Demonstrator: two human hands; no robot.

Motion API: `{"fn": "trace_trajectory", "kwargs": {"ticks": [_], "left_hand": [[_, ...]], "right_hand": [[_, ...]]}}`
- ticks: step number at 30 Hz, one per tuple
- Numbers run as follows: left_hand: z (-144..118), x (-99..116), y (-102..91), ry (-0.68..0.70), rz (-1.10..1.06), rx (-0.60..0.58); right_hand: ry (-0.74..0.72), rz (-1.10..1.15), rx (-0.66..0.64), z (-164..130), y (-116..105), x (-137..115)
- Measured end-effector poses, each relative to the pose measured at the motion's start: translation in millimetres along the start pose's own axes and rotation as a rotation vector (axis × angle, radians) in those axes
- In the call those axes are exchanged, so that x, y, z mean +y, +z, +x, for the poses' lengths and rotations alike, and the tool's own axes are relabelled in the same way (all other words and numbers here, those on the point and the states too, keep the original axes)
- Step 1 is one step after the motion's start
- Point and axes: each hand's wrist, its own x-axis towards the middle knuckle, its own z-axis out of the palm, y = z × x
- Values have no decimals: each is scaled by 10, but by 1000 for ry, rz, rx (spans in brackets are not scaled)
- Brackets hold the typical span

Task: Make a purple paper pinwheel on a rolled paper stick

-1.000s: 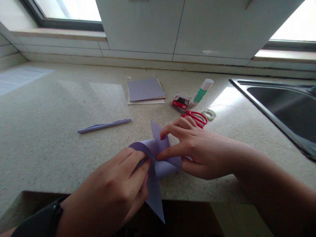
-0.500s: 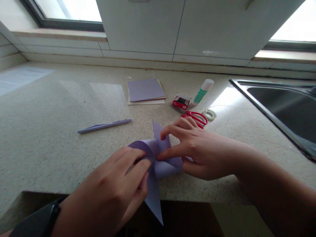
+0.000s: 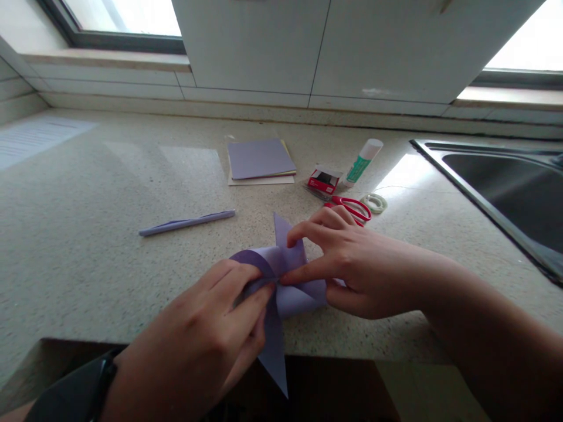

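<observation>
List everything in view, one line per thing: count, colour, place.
paper pinwheel: one, lilac, near counter edge, pinched at its centre by both hands
rolled paper stick: one, lilac, left of the pinwheel
paper stack: one, lilac sheet on top, behind the pinwheel
staple box: one, red, right of the stack
glue stick: one, green and white, lying beside the box
scissors: one, red handles, behind the right hand
tape roll: one, pale, beside the scissors
sink: one, steel, far right
countertop: one, speckled beige
left hand: one, dark wristband
right hand: one

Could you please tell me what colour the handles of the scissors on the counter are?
The scissors have red handles, shown in the head view, just beyond the right hand.
</observation>
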Motion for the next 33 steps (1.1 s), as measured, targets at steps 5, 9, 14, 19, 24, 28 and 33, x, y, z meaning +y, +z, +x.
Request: {"fn": "trace_trajectory", "kwargs": {"ticks": [5,9,14,19,24,28,33], "left_hand": [[15,-5,20,-21,-2,-33],[21,-4,19,-42,-24,-27],[21,-8,20,-21,15,-41],[1,-26,36,44,113,-86],[17,-34,39,57,121,-72],[47,-33,22,60,116,-79],[50,-33,-1,65,116,-112]], "right_hand": [[9,-29,-10,-17,0,-13],[10,-46,-7,-34,4,-17],[16,-66,-4,-67,22,-33],[10,-76,9,-86,39,-33],[-7,-48,5,-84,29,-27],[-22,-26,10,-79,21,-24],[-14,-9,2,-80,17,-22]]}}
